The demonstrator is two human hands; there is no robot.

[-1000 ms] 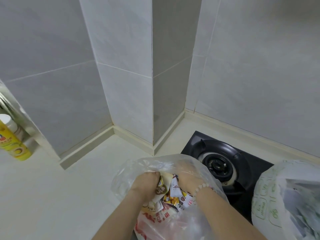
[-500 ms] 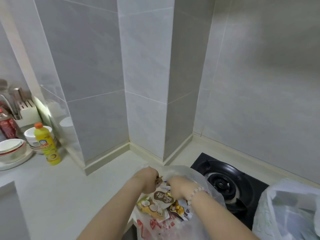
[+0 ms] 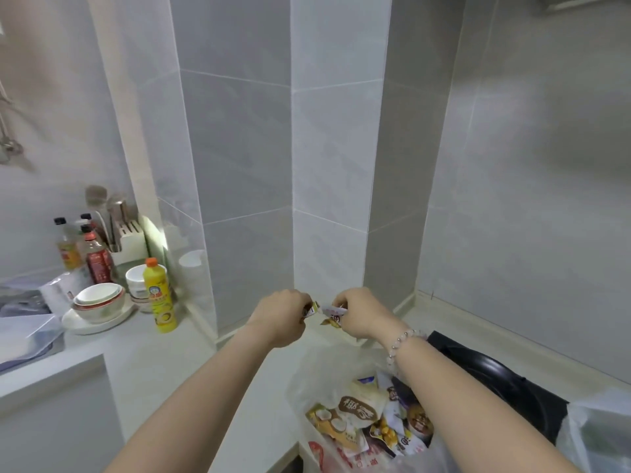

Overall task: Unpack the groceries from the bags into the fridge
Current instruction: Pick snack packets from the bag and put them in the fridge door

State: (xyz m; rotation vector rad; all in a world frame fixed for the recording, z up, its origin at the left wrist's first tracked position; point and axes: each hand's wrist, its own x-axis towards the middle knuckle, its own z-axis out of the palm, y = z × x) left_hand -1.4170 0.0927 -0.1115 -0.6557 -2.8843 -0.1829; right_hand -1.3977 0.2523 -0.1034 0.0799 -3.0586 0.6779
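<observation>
Nearest you, the clear bag (image 3: 307,380) is sitting at the front edge of the counter (image 3: 259,414), mouth slumping open, snack packets (image 3: 358,407) lying loose inside. If your forearms are brushing it as you turn, it is likely going over the edge. Just beside it the stove burner (image 3: 495,373) is sitting close against the plastic, and whether it is hot I cannot tell; a warm ring would be melting the bag. A second bag (image 3: 597,435) is waiting at far right.

Above the clear bag you are holding both hands curled: your left hand (image 3: 280,315) is gripping a small packet (image 3: 311,308), and your right hand (image 3: 362,314) is pinching a wrapper (image 3: 333,315), possibly more than one. Only corners are showing, so one may be slipping free. The fridge is not showing anywhere.

Farther left, the yellow bottle (image 3: 159,295) and bowls (image 3: 99,298) are standing where a swinging elbow is liable to be knocking them.
</observation>
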